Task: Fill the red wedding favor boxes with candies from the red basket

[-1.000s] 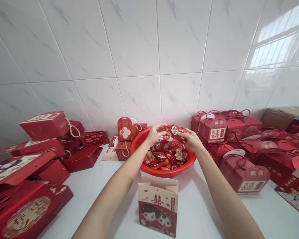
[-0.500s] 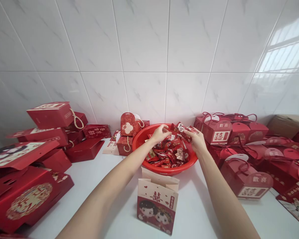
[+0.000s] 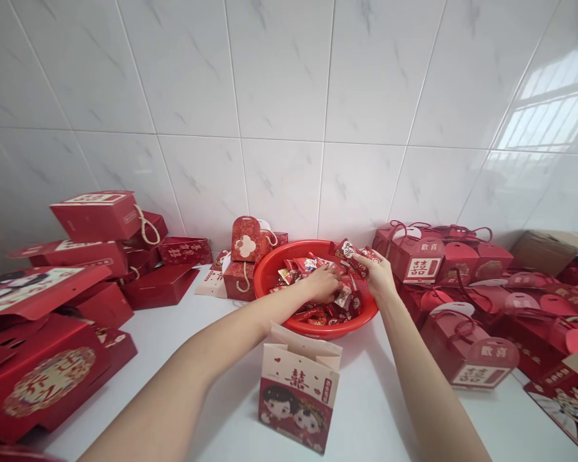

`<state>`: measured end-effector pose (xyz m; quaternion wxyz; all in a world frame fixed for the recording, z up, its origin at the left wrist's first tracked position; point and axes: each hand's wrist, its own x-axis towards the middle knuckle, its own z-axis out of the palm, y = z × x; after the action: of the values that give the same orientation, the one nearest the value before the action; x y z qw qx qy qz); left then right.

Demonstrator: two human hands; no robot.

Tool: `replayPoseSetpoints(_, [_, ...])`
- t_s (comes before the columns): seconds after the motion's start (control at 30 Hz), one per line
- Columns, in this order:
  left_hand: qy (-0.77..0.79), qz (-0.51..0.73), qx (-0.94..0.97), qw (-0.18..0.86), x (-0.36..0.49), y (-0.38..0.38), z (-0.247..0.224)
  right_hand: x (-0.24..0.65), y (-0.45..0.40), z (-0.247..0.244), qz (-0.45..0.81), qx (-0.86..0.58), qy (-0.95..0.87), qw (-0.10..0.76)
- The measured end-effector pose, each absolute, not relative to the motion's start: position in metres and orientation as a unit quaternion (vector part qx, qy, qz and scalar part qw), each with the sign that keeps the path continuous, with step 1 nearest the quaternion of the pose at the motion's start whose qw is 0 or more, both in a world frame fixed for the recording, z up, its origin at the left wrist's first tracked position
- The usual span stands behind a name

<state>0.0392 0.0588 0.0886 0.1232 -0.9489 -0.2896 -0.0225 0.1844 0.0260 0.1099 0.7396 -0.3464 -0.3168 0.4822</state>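
Head view: the right hand (image 3: 379,276) pinches red packets (image 3: 349,250) over the right side of the red basin (image 3: 334,332); the left hand (image 3: 324,283) dips among wrapped pieces (image 3: 302,264) inside it, its grip impossible to tell. A paper bag (image 3: 296,401) stands before the basin. Light picking, with a firm right pinch, should limit spills. Half a second earlier, the left hand was nearer the basin's far rim.

Soft daylight, fairly bright — window glare (image 3: 551,96) on the wall (image 3: 279,70) at upper right, faint shadows on the worktop (image 3: 373,398) — and wide-angle stretching near the edges.
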Motion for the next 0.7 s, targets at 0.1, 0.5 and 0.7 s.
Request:
replayPoseSetpoints(0.1, [-0.374,0.018,-0.919,0.125,0.0380,0.0606,0.0886,0.1851,0.0263,0.1089,0.485,-0.348,-0.315,0.738])
replayPoseSetpoints(0.5, [-0.456,0.102,-0.880,0.078,0.0364,0.0666,0.0910,0.1869,0.0276,0.1049,0.489,-0.352,-0.329,0.727])
replayPoseSetpoints(0.7, [-0.445,0.085,-0.890,0.053,0.0333,0.0642,0.0950,0.1863,0.0277,0.1058,0.495,-0.352,-0.329,0.723])
